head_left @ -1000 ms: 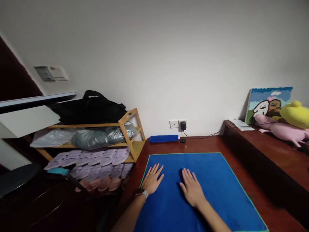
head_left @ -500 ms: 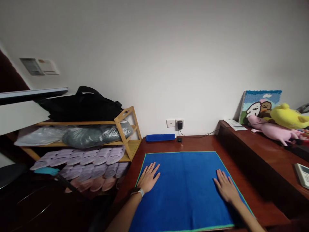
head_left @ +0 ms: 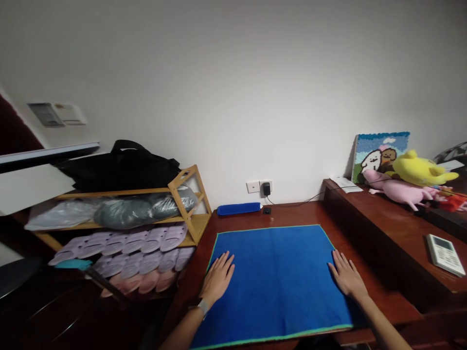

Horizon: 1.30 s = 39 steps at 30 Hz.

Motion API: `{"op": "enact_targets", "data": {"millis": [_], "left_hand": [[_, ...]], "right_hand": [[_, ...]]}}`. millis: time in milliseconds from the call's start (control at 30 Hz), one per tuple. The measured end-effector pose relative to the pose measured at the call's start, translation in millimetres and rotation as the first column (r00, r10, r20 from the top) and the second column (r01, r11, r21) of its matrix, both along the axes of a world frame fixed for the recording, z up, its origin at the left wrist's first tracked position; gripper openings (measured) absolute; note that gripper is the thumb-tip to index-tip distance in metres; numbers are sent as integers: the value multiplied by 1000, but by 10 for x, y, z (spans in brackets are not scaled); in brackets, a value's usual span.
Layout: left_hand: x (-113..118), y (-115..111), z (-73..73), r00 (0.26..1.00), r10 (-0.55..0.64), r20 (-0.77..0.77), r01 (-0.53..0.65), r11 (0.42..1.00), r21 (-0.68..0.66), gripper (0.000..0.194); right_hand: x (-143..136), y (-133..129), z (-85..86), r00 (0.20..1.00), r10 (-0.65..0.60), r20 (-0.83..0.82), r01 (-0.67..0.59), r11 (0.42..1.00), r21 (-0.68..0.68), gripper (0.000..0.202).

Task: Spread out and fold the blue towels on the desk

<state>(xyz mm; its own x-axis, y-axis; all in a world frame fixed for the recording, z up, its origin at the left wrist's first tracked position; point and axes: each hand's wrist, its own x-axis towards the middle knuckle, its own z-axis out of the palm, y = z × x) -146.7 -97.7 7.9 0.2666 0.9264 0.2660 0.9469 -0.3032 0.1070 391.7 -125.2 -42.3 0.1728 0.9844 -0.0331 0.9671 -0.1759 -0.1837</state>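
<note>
A blue cloth (head_left: 277, 282) with a green edge lies spread flat on the reddish-brown desk (head_left: 292, 214). My left hand (head_left: 218, 277) rests palm down across the cloth's left edge, its fingers stretched out and a watch on the wrist. At the opposite edge, my right hand (head_left: 347, 276) also lies flat with fingers extended, partly on the cloth. Neither hand grips anything. Behind the cloth, near the wall, is a folded blue cloth (head_left: 239, 209).
To the left stands a wooden rack (head_left: 197, 223) with slippers (head_left: 131, 243), plastic-wrapped bundles and a black bag (head_left: 124, 167). A raised ledge on the right holds plush toys (head_left: 401, 189), a picture (head_left: 381, 150) and a white keypad device (head_left: 445, 254). A black charger (head_left: 266, 188) is plugged into the wall.
My right hand has slid outward toward the cloth's right edge, and my left hand has shifted slightly left toward its own edge. The camera view has turned a little right.
</note>
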Motion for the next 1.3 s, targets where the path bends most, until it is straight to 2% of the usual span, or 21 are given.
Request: {"op": "enact_targets", "data": {"millis": [133,233,333,400,500,567,633,700,767,933,1000,1067,1167,1300], "left_hand": [[-127,-513,-94,997,-66,-34,64,997,-51,55],[-182,-772,-143,998,-50,-28,48,996,-74,57],[-179,-839,-146,999,-34,-1,34,998,-58,57],[-168,-825,-140,999,-42,14,43,998,-50,57],[-161,-799,-141,998,-50,24,52,997,-56,57],[-164,-795,-149,999,-48,24,49,997,-58,58],[-167,-795,-157,999,-44,22,45,998,-52,58],[-169,-794,-162,999,-44,16,44,998,-43,57],[-168,-790,-161,999,-44,11,45,998,-38,57],[-160,-780,-130,999,-37,-1,37,997,-67,57],[-156,-776,-114,999,-35,-5,34,997,-76,57],[-154,-768,-103,999,-34,-11,34,997,-76,57],[-155,-752,-101,999,-41,-20,39,997,-69,57],[-160,-736,-118,999,-35,-27,33,997,-69,57]], "right_hand": [[30,3,11,999,-4,45,4,1000,4,77],[-134,-28,144,992,-2,129,1,1000,7,73],[-678,-164,327,988,75,133,-88,992,94,69],[-1221,-325,418,977,209,47,-214,967,139,67],[-2006,-586,478,902,426,-76,-406,894,193,67],[-2321,-710,487,860,496,-119,-471,862,186,68],[-2401,-778,478,854,500,-141,-481,864,150,69],[-2264,-805,443,872,467,-143,-454,883,120,71],[-1959,-809,381,901,415,-124,-404,909,102,73],[-791,-779,160,984,176,7,-176,984,18,76],[-343,-770,67,996,71,55,-70,997,-25,76],[-26,-772,-16,997,-3,75,4,1000,-24,78],[156,-781,-87,998,-21,67,20,1000,22,79],[112,-793,-60,999,-9,42,8,1000,20,79]]}}
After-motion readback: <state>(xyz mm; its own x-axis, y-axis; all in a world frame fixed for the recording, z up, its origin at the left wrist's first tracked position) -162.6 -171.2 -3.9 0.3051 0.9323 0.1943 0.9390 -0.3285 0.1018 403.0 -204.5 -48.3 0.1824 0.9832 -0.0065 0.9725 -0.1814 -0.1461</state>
